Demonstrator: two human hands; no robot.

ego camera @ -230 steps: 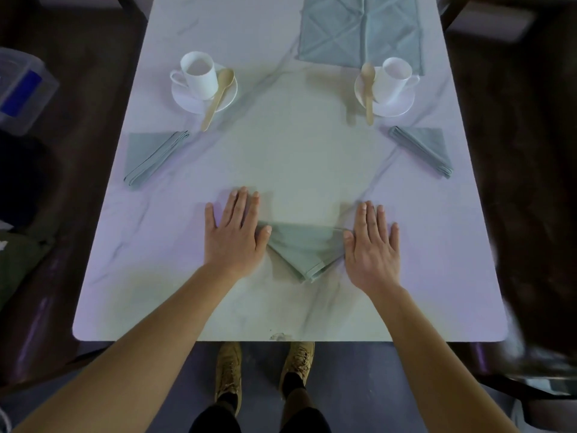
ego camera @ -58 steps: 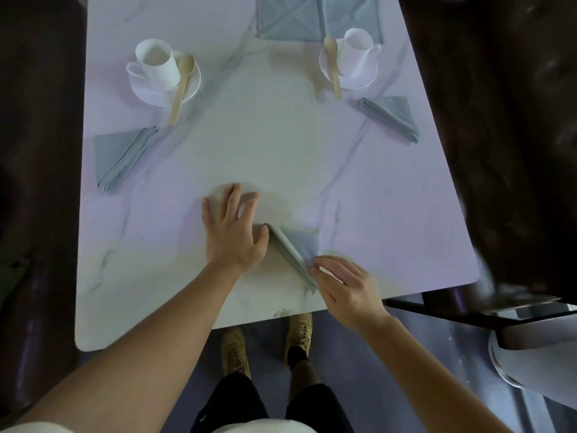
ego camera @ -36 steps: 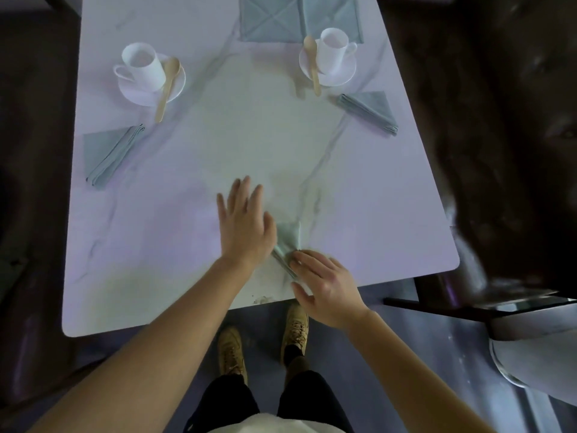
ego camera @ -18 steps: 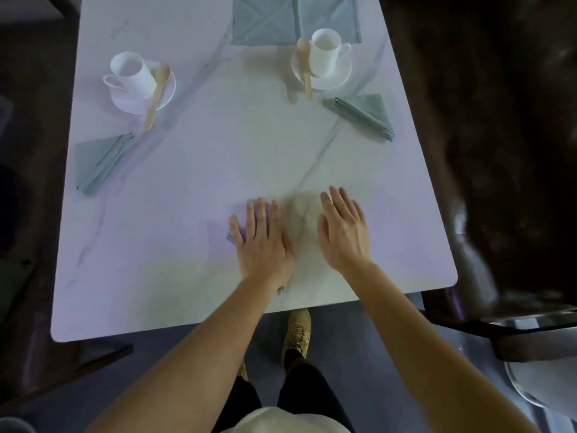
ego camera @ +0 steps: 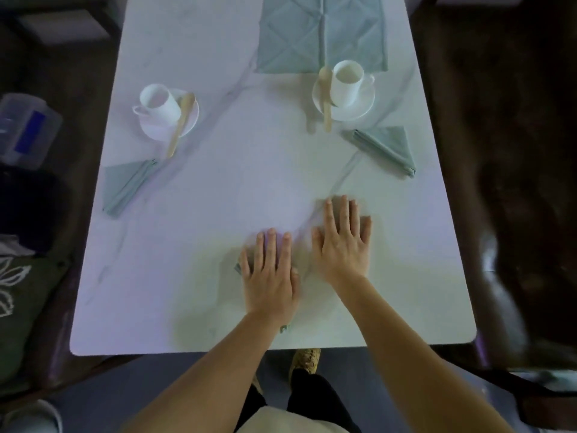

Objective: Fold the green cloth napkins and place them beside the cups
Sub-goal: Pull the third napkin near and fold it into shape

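My left hand [ego camera: 271, 273] lies flat, fingers straight, pressing on a folded green napkin [ego camera: 238, 267] near the table's front edge; only slivers of the cloth show at the hand's left side and by the wrist. My right hand [ego camera: 342, 242] rests flat on the bare marble just to its right, fingers spread. A folded green napkin [ego camera: 126, 185] lies below the left cup [ego camera: 160, 103]. Another folded napkin [ego camera: 387, 146] lies below the right cup [ego camera: 347, 80]. Each cup sits on a saucer with a wooden spoon.
Unfolded green cloths [ego camera: 321, 32] lie at the far edge of the white marble table [ego camera: 243, 182]. A plastic container [ego camera: 23, 126] sits off the table's left side, and a dark chair [ego camera: 499, 276] stands at the right. My feet show under the front edge.
My right hand let go of the napkin's corner and moved flat onto the table to the right. My left hand now covers the folded napkin, pressing it flat.
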